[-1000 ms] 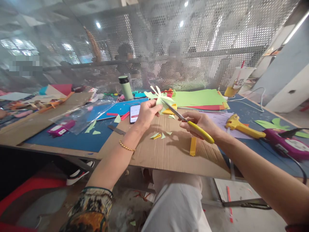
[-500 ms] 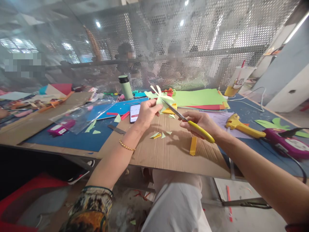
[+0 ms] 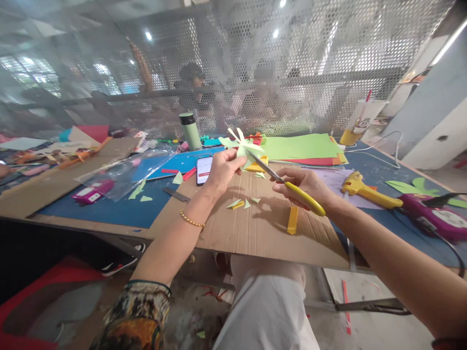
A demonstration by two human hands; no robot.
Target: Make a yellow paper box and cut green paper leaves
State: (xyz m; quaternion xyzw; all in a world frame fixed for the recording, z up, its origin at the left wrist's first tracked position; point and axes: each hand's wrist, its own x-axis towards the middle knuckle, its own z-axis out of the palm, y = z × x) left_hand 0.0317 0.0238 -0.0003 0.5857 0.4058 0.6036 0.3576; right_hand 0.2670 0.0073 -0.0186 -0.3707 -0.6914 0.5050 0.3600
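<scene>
My left hand (image 3: 226, 167) pinches a pale green cut-paper piece (image 3: 241, 142) with several narrow petals, held above the cardboard (image 3: 226, 233). In my right hand (image 3: 301, 183) are scissors (image 3: 304, 198) with a yellow handle, their blades pointing up and left. The blade tips touch the lower right of the paper piece; whether the blades are parted is too small to tell. Below the hands, small green scraps (image 3: 247, 203) and a folded yellow strip (image 3: 292, 220) lie on the cardboard.
A phone (image 3: 203, 170) and a green bottle (image 3: 190, 131) are beyond my left hand. Green sheets (image 3: 302, 147) lie at the back. On the right are a yellow glue gun (image 3: 368, 192), a purple device (image 3: 434, 216) and a cup (image 3: 363, 122). A plastic bag (image 3: 126, 177) is at left.
</scene>
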